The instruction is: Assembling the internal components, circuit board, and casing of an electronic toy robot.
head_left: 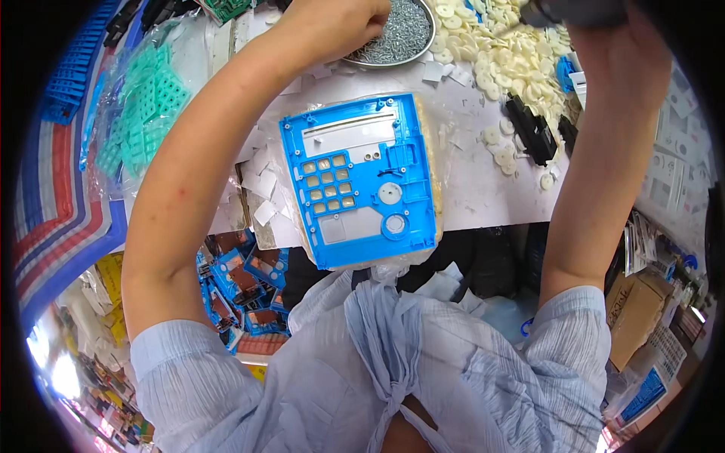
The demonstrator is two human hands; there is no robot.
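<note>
The left hand (332, 26) is reached into a round metal bowl (419, 47) at the far edge of the table, and its fingers are curled down among the small grey screws (400, 34) that fill the bowl; whether any screw is actually pinched cannot be told, since the fingertips are hidden. The right hand (604, 30) is raised at the top right of the view and is closed around a dark tool handle (570, 11), most of which is cut off by the rim, so its kind can only be guessed at, perhaps a screwdriver. Between the two forearms a blue plastic panel (359, 181) is laid flat on the white table (483, 189), near the edge closest to the person, with rows of small square openings and two round ones seen in it. A heap of cream plastic discs (506, 57) is spread just beside the bowl, to its right. Black plastic parts (532, 128) are placed near the discs. A clear bag of green pieces (147, 106) is seen at the left
</note>
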